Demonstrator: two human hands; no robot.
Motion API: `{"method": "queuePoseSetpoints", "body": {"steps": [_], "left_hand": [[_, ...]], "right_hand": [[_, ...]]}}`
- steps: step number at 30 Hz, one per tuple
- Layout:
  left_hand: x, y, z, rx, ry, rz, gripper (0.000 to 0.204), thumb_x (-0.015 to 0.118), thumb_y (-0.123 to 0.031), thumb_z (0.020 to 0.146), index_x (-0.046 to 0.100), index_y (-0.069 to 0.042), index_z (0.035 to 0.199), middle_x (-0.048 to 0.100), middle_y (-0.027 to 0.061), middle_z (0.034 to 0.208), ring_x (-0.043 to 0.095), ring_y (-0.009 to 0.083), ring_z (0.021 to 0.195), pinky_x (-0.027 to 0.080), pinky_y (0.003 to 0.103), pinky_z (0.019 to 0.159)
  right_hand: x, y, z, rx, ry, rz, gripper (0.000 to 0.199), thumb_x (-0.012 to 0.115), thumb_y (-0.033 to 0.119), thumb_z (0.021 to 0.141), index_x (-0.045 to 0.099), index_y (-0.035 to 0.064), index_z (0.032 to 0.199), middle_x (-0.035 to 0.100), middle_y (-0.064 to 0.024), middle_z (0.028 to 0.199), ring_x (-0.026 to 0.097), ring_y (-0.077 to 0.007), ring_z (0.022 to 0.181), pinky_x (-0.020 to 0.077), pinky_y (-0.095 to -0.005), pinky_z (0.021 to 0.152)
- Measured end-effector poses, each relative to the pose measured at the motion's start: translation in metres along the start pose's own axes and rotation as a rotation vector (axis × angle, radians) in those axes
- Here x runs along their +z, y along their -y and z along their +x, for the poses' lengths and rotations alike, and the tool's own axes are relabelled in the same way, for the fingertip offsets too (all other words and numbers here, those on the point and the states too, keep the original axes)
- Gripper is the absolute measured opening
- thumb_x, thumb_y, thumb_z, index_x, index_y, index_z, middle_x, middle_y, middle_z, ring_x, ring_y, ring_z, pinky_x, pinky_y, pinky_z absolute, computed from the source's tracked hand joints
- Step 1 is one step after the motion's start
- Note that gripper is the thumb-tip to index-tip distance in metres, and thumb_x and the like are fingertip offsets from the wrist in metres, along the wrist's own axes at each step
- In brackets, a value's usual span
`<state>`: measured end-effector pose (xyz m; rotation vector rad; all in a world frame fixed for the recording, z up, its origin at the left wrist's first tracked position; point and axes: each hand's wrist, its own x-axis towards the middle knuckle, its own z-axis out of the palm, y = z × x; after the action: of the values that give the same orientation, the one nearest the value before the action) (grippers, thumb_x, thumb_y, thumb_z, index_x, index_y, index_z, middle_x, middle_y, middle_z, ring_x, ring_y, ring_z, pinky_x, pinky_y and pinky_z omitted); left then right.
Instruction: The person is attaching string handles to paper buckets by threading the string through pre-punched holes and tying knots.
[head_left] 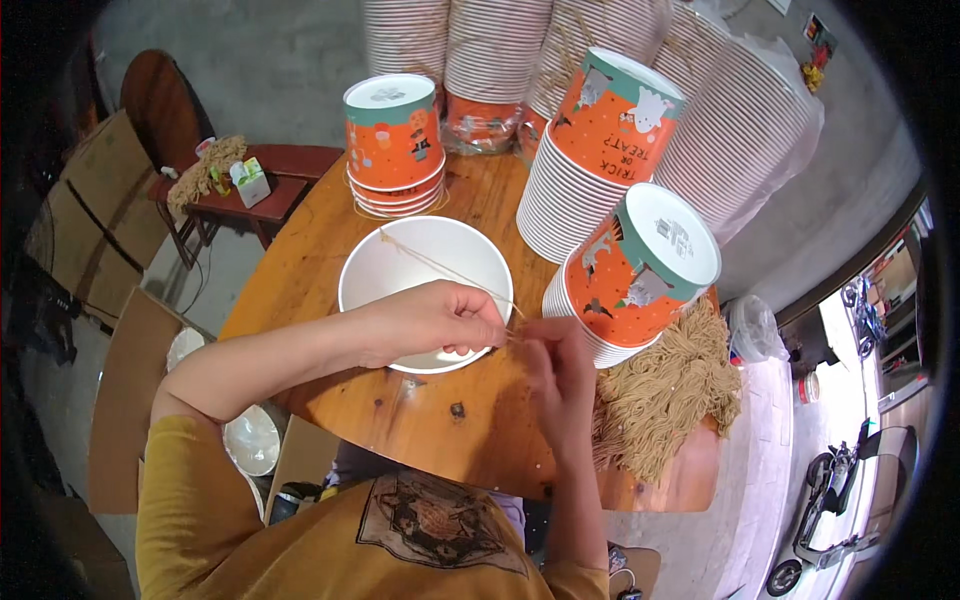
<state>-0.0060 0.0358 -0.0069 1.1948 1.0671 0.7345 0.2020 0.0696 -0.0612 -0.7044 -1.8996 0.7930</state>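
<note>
A white paper bucket (425, 240) stands mouth up on the wooden table in front of me. Tan string (440, 265) runs from the bucket's far side across its opening to my fingers at the right rim. My left hand (445, 322) reaches over the bucket, thumb and forefinger pinched on the string. Just right of the rim, my right hand (557, 370) is closed at the string's end, slightly blurred, its fingertips close to the left ones. Whether there is a knot between them is too small to make out.
Upturned orange-and-green buckets stand in stacks behind (395, 135) and to the right (640, 262). A heap of tan string (670, 395) lies at the table's right edge. Tall wrapped stacks of white buckets (735, 130) line the wall. An open cardboard box (125, 420) holding buckets sits at left.
</note>
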Motion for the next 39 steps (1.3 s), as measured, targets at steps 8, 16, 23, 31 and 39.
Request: {"method": "queuePoseSetpoints", "body": {"steps": [8, 16, 23, 31, 39], "left_hand": [[0.001, -0.004, -0.002, 0.006, 0.008, 0.016, 0.010, 0.061, -0.018, 0.092, 0.061, -0.007, 0.091, 0.055, -0.0060, 0.082, 0.047, 0.0030, 0.074, 0.039, 0.020, 0.067], [0.000, -0.013, -0.006, -0.145, 0.003, -0.213, 0.007, 0.061, -0.011, 0.090, 0.061, -0.007, 0.096, 0.057, -0.0030, 0.080, 0.051, 0.0039, 0.070, 0.042, 0.019, 0.062], [-0.008, -0.014, -0.011, -0.207, 0.004, -0.331, 0.019, 0.061, -0.006, 0.090, 0.057, -0.006, 0.108, 0.059, 0.0002, 0.093, 0.058, 0.0059, 0.080, 0.048, 0.019, 0.071], [-0.013, -0.002, -0.009, -0.026, 0.089, -0.119, 0.023, 0.059, 0.004, 0.085, 0.054, -0.004, 0.107, 0.056, 0.0002, 0.092, 0.056, 0.0078, 0.082, 0.046, 0.022, 0.074], [-0.007, -0.005, -0.013, 0.090, 0.034, 0.169, 0.025, 0.058, 0.003, 0.086, 0.050, -0.007, 0.107, 0.049, -0.0026, 0.089, 0.047, 0.0062, 0.083, 0.041, 0.022, 0.077]], "right_hand": [[0.007, 0.022, -0.005, -0.012, -0.079, -0.138, 0.017, 0.070, 0.001, 0.078, 0.063, 0.0075, 0.093, 0.058, -0.0077, 0.094, 0.063, -0.0195, 0.075, 0.0530, -0.0279, 0.056], [0.028, 0.038, -0.015, -0.019, -0.084, -0.231, 0.018, 0.075, 0.009, 0.077, 0.067, 0.0107, 0.093, 0.055, -0.0070, 0.084, 0.061, -0.0211, 0.072, 0.0503, -0.0328, 0.058], [0.028, 0.043, -0.012, 0.021, -0.039, -0.120, 0.018, 0.074, 0.007, 0.079, 0.069, 0.0101, 0.096, 0.057, -0.0067, 0.077, 0.059, -0.0206, 0.064, 0.0492, -0.0317, 0.056], [0.024, 0.035, -0.010, 0.239, -0.117, 0.123, 0.010, 0.063, 0.000, 0.088, 0.059, 0.0032, 0.097, 0.053, 0.0052, 0.073, 0.042, -0.0001, 0.062, 0.0349, -0.0182, 0.054], [0.018, 0.034, -0.004, 0.116, -0.056, -0.072, 0.016, 0.068, 0.002, 0.083, 0.061, 0.0042, 0.097, 0.060, -0.0072, 0.081, 0.060, -0.0177, 0.062, 0.0483, -0.0288, 0.056]]}}
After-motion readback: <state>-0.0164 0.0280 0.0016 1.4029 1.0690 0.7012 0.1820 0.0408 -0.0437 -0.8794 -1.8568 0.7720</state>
